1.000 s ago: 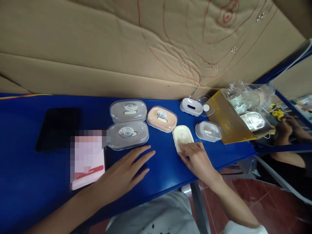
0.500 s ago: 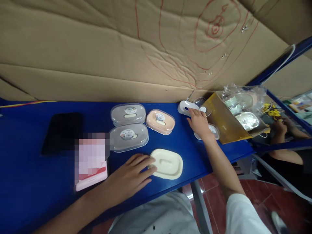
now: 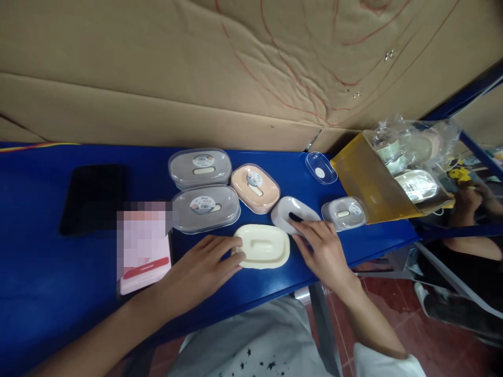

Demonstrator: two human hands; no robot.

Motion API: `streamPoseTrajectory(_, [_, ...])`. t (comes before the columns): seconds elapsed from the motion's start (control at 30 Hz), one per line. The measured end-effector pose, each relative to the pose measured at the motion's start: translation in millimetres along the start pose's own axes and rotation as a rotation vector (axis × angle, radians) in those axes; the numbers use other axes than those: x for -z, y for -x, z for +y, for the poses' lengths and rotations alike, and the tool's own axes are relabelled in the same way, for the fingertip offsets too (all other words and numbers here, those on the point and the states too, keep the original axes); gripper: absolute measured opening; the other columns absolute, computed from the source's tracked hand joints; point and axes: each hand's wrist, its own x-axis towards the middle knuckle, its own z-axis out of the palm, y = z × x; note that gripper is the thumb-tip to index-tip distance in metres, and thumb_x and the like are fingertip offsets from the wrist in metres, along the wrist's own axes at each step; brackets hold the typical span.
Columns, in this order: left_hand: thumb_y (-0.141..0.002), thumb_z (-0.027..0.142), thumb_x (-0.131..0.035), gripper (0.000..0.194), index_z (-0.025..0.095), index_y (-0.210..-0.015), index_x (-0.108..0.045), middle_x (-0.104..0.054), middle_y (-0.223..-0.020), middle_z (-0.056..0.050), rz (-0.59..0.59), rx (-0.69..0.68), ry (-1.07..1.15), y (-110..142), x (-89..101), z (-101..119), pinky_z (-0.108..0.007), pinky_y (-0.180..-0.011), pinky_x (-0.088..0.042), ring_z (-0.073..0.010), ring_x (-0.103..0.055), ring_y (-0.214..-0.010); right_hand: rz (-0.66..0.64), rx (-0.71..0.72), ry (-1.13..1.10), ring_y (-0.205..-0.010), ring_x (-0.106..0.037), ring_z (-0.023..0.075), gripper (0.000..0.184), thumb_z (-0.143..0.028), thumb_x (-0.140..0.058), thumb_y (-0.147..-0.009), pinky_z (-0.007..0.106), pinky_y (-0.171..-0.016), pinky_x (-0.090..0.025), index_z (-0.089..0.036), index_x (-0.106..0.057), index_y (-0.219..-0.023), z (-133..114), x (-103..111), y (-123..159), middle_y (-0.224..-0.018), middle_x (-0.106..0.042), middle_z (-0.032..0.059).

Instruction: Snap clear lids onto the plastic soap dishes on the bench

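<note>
The cream soap dish (image 3: 262, 246) is lying near the counter's (image 3: 47, 293) front edge as I am resting my left hand's (image 3: 196, 272) loose fingertips on its left end, my right hand (image 3: 323, 250) pressing spread fingers on the white dish (image 3: 293, 212) just beside it.

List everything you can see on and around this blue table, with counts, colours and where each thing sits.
table: 1, blue, across the view
cardboard sheet: 1, brown with red lines, behind the table
grey lidded boxes: 2, clear lids, centre, one behind the other
peach lidded box: 1, right of the grey ones
small clear box: 1, right side
loose clear lid: 1, near the cardboard
cream tray: 1, front centre
white tray: 1, right of the cream one
yellow bag: 1, right end, holding wrapped boxes
black phone: 1, left
pink pad: 1, left of centre
co-worker's hand: far right
left hand: touches the cream tray
right hand: on the white tray
</note>
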Motion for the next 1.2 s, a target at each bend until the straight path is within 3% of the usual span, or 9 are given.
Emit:
streamPoseTrajectory(0.1, [-0.117, 0.023, -0.045, 0.032, 0.023, -0.14, -0.067, -0.07, -0.137, -0.014, 0.052, 0.032, -0.044, 0, -0.9, 1, -0.048, -0.098, -0.063, -0.0322, -0.072, -0.124, -0.012, 0.054, -0.089, -0.11, -0.075, 0.0287, 0.04, -0.023, -0.056, -0.115, 0.049, -0.097, -0.057, -0.03, -0.066, -0.153, -27, 2, 15, -0.124, -0.082, 0.0075])
streamPoseTrajectory(0.23, [-0.116, 0.024, -0.051, 0.043, 0.028, -0.158, -0.057, -0.057, -0.162, -0.016, 0.106, 0.056, 0.009, 2, -1.7, 1, -0.053, -0.116, -0.06, -0.0349, -0.063, -0.146, -0.055, 0.19, -0.12, -0.11, -0.075, 0.0245, 0.036, -0.018, -0.057, -0.114, 0.045, -0.101, -0.057, -0.024, -0.068, -0.148, -49, -6, 17, -0.128, -0.082, 0.0071])
streamPoseTrajectory(0.4, [-0.115, 0.022, -0.055, 0.04, 0.025, -0.154, -0.063, -0.053, -0.171, -0.015, 0.076, 0.023, 0.001, 3, -1.1, -2, -0.051, -0.124, -0.056, -0.0343, -0.057, -0.155, -0.099, 0.323, -0.106, -0.148, -0.062, 0.0232, 0.036, -0.019, -0.058, -0.115, 0.046, -0.127, -0.048, -0.022, -0.067, -0.15, -53, -18, 11, -0.151, -0.074, 0.0044])
streamPoseTrajectory(0.63, [-0.115, 0.027, -0.058, 0.035, 0.023, -0.148, -0.068, -0.065, -0.163, -0.008, 0.081, -0.037, -0.116, 3, 2.4, -5, -0.047, -0.127, -0.051, -0.0296, -0.061, -0.151, -0.09, 0.423, -0.051, -0.154, -0.06, 0.0205, 0.043, -0.011, -0.055, -0.114, 0.044, -0.135, -0.045, -0.016, -0.063, -0.157, -51, -31, 16, -0.16, -0.068, 0.0063])
streamPoseTrajectory(0.77, [-0.118, 0.03, -0.052, 0.033, 0.02, -0.145, -0.07, -0.066, -0.162, -0.008, 0.076, -0.075, -0.111, 2, 0.6, -4, -0.047, -0.131, -0.044, -0.0279, -0.059, -0.152, -0.1, 0.468, -0.094, -0.154, -0.059, 0.0203, 0.046, -0.018, -0.059, -0.114, 0.043, -0.133, -0.048, -0.017, -0.06, -0.16, -48, -31, 17, -0.16, -0.068, 0.0078])
streamPoseTrajectory(0.9, [-0.118, 0.032, -0.053, 0.032, 0.02, -0.142, -0.071, -0.07, -0.156, -0.008, 0.079, -0.042, -0.095, 2, -0.9, -2, -0.047, -0.131, -0.04, -0.0293, -0.06, -0.149, -0.026, 0.412, -0.212, -0.151, -0.062, 0.0218, 0.047, -0.03, -0.052, -0.118, 0.049, -0.129, -0.052, -0.023, -0.056, -0.164, 1, -7, -12, -0.152, -0.074, 0.0083])
streamPoseTrajectory(1.0, [-0.116, 0.034, -0.057, 0.027, 0.021, -0.135, -0.072, -0.075, -0.146, -0.008, 0.066, -0.043, -0.065, 1, 0.5, 1, -0.05, -0.128, -0.041, -0.0312, -0.064, -0.142, 0.0, 0.006, 0.013, -0.152, -0.061, 0.0319, 0.044, -0.033, -0.05, -0.117, 0.058, -0.126, -0.05, -0.023, -0.064, -0.157, 68, 10, -60, -0.16, -0.068, 0.0145])
streamPoseTrajectory(1.07, [-0.114, 0.032, -0.06, 0.022, 0.021, -0.127, -0.073, -0.077, -0.137, -0.007, 0.073, -0.066, -0.03, 0, 2.1, 2, -0.051, -0.127, -0.042, -0.0313, -0.066, -0.137, -0.083, -0.229, 0.174, -0.155, -0.056, 0.0403, 0.049, -0.037, -0.059, -0.112, 0.064, -0.124, -0.048, -0.018, -0.063, -0.157, 110, 13, -95, -0.166, -0.06, 0.0201])
streamPoseTrajectory(1.2, [-0.11, 0.031, -0.066, 0.021, 0.021, -0.128, -0.071, -0.077, -0.126, -0.008, 0.123, -0.08, 0.037, -3, 5.8, 0, -0.054, -0.129, -0.043, -0.0297, -0.069, -0.129, -0.183, -0.359, 0.205, -0.122, -0.077, 0.0393, 0.033, -0.04, -0.072, -0.103, 0.057, -0.107, -0.059, -0.023, -0.078, -0.13, 153, 12, -130, -0.127, -0.083, 0.0161])
